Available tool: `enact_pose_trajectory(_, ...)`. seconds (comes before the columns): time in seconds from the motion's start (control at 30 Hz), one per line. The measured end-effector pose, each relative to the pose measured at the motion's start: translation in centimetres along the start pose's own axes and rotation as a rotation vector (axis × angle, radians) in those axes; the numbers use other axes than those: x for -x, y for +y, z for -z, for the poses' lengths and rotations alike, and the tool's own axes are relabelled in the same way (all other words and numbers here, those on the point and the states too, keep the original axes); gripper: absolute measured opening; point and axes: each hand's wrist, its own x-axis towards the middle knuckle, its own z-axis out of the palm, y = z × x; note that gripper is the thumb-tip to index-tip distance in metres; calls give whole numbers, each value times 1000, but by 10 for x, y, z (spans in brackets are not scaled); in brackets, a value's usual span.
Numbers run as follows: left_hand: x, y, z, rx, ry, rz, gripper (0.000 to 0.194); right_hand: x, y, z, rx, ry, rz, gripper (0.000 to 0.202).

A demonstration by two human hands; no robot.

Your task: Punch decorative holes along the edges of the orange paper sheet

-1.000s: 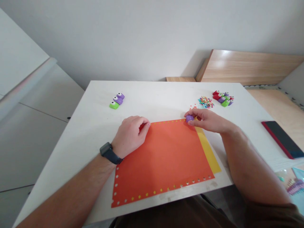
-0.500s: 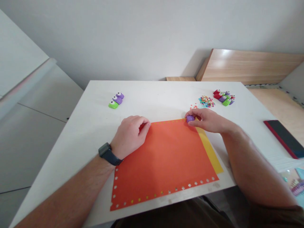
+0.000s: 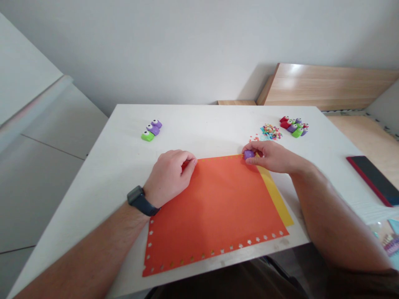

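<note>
An orange sheet (image 3: 215,203) with star-shaped holes along its edges lies on the white table, over a yellow sheet (image 3: 277,195) that shows at its right. My right hand (image 3: 268,156) grips a purple punch (image 3: 248,155) at the orange sheet's far right corner. My left hand (image 3: 171,174), with a dark watch on the wrist, is closed at the sheet's far left part. Something red (image 3: 185,165) shows between its thumb and fingers, mostly hidden.
Two purple punches and a green punch (image 3: 147,136) stand at the back left. At the back right are a pile of small colourful cutouts (image 3: 271,132) and several punches (image 3: 297,132). A dark phone-like object (image 3: 375,178) with a red edge lies at the right.
</note>
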Motion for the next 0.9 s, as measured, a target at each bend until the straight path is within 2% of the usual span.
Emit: enact_pose_trajectory(0.9,1,1,1,-8,4,6,21,-1,-2,-6,-6,37,16,20)
